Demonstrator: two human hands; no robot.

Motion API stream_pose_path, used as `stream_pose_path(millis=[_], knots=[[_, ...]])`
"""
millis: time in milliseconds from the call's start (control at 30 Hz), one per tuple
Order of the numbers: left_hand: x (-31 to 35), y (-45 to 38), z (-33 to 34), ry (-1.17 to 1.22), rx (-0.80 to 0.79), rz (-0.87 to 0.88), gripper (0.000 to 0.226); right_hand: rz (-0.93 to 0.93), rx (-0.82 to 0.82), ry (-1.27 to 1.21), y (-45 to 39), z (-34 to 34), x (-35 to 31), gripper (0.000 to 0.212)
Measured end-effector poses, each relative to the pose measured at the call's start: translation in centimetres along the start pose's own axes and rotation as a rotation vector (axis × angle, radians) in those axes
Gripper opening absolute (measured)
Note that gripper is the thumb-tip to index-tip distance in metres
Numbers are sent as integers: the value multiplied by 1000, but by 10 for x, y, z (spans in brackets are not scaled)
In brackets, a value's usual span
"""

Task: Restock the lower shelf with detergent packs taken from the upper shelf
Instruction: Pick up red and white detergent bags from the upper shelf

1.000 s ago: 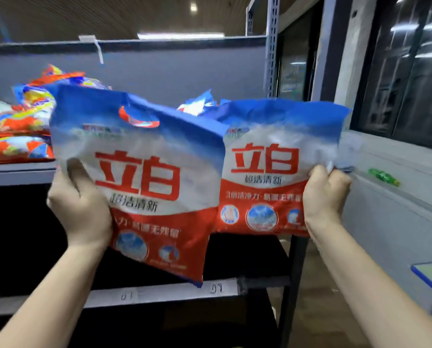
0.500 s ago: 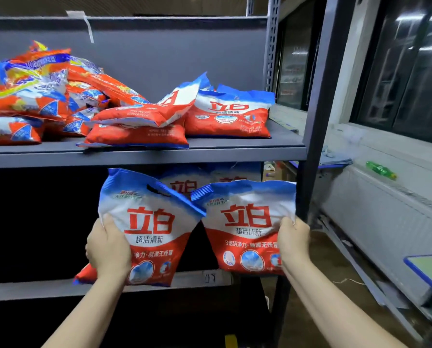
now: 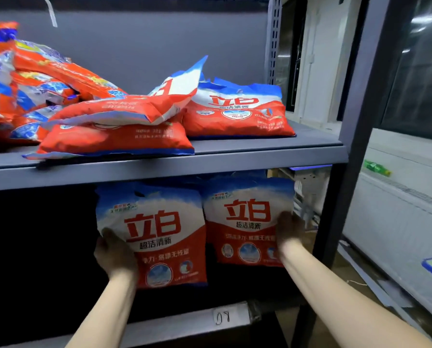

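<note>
Two red, white and blue plastic detergent packs, each printed 立白 超洁清新, upright inside the lower shelf (image 3: 159,327) bay: left pack (image 3: 157,234) gripped at its edge by left hand (image 3: 114,254), right pack (image 3: 247,219) by right hand (image 3: 289,231); fingers hidden behind. Shelf label reads "08". Three matching packs (image 3: 237,114) lie flat on the grey upper shelf (image 3: 260,156).

Both forearms are showing bare to the frame edge, with no sleeve covering them. The left hand (image 3: 115,254) and right hand (image 3: 289,231) are showing ungloved, carrying no visible rings, watch or wristband.
</note>
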State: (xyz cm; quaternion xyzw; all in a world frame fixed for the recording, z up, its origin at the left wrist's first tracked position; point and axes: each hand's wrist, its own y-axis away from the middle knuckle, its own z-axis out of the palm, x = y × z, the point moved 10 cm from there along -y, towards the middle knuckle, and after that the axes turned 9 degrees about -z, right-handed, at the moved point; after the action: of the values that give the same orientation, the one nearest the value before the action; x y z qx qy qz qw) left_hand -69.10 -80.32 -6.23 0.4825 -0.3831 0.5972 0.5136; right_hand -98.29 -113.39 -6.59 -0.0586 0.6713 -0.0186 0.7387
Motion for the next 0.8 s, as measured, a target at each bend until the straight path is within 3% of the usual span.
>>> stream_pose_path(millis=[433, 567, 667, 800], knots=[[-78, -66, 106, 97, -134, -144, 37, 47, -21, -40, -67, 52, 48, 21], [-90, -78, 122, -75, -178, -52, 51, -20, -125, 50, -80, 67, 51, 21], [-99, -85, 121, -341, -165, -28, 67, -12, -204, 105, -84, 76, 61, 27], [-82, -67, 104, -607, -121, 177, 94, -216, -91, 360, -81, 62, 48, 48]])
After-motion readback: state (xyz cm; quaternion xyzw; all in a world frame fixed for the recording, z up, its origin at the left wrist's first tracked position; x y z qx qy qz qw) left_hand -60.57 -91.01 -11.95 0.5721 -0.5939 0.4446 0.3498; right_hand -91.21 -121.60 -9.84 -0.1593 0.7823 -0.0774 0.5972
